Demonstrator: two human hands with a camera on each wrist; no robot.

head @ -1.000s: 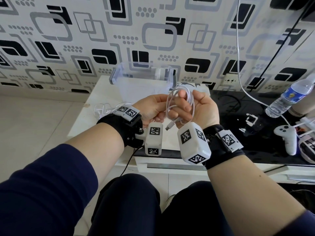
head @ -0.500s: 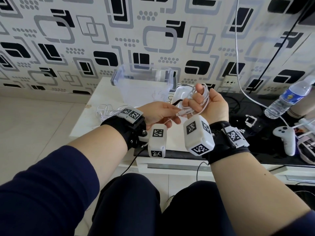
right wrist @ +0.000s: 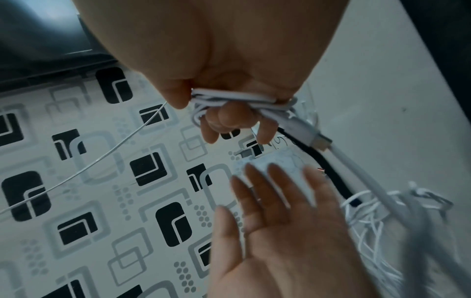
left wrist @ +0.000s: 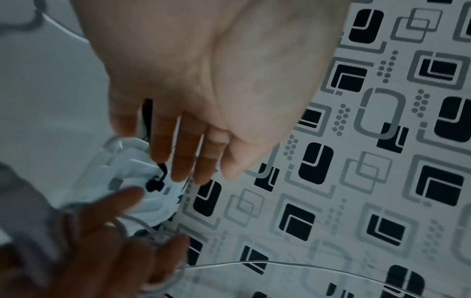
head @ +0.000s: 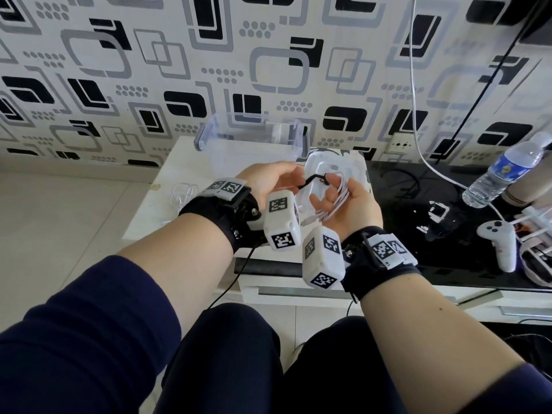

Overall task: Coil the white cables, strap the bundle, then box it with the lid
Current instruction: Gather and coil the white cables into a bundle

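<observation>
white cable coil (head: pixel 334 204) looks like smooth rubbery plastic with a slight sheen, plug end (right wrist: pixel 321 143) has a bare metal tip. strap (head: pixel 310 181) is matt black, fabric-ish maybe, hard to tell. box (head: pixel 251 138) is clear glossy plastic, lid (head: pixel 336 168) white glossy plastic. tabletop (head: pixel 448 210) on the right is shiny black glass-like, the other part (head: pixel 167 186) matt white

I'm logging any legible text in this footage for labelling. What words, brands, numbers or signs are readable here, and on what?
No readable words or numbers.
Water bottle: blue label, print too small and blurred to read.
Wrist camera blocks: black-and-white square marker codes only, no letters.
Game controller: button marks too small to read.
Wall socket: no legible marking.
</observation>
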